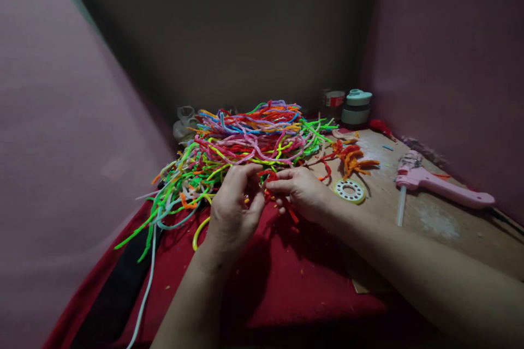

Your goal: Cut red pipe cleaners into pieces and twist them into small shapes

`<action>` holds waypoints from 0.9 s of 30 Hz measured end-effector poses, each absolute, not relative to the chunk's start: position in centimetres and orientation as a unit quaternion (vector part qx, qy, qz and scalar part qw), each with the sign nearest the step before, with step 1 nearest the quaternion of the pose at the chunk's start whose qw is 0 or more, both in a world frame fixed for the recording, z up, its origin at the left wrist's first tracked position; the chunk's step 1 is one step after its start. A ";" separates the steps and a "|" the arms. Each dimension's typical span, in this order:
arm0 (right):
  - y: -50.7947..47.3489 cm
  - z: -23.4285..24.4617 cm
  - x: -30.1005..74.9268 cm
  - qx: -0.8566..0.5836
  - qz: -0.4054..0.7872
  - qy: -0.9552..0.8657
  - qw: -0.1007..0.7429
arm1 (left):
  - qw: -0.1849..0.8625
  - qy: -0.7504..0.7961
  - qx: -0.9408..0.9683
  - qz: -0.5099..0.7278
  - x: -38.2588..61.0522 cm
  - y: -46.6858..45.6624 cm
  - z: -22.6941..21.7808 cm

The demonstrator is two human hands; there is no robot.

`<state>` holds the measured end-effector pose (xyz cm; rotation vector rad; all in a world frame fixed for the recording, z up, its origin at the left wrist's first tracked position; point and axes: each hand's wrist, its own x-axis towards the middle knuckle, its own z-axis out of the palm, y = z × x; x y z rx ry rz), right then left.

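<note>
Between my hands is a bent red pipe cleaner (270, 176), its tail hanging below my right palm. My left hand (237, 202) is closed at its upper end, thumb and forefinger near the red loop. My right hand (301, 191) pinches the red pipe cleaner from the other side with thumb and fingertips. Just behind both hands lies a big heap of pipe cleaners (254, 142) in pink, red, yellow, green, blue and purple. My fingers partly hide the shape of the red piece.
On the board (429, 218) at right lie a pink glue gun (446, 185), a tape roll (349, 191) and orange-red pipe cleaner pieces (354, 161). A teal-lidded container (356, 106) and a jar (333, 101) stand behind. Red cloth (286, 283) covers the front; a dark slab (118, 289) lies left.
</note>
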<state>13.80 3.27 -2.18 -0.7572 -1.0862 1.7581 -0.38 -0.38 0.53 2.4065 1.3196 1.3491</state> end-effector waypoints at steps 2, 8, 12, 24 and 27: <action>3.3 -2.4 13.8 -0.309 0.708 -0.445 0.454 | -0.038 0.401 0.817 0.413 -0.1 -0.5 0.5; 3.2 -2.4 13.9 -0.288 0.717 -0.454 0.444 | 0.000 0.404 0.842 0.359 0.1 -0.4 0.1; 3.0 -1.7 13.9 -0.264 0.749 -0.418 0.441 | 0.226 0.477 0.729 0.437 -0.2 -0.4 0.4; 2.8 -1.0 14.0 -0.247 0.800 -0.322 0.442 | 0.470 0.420 0.614 0.475 0.6 0.1 -0.1; 2.8 -1.0 14.0 -0.272 0.801 -0.303 0.439 | 0.378 0.441 0.651 0.489 0.6 0.2 -0.6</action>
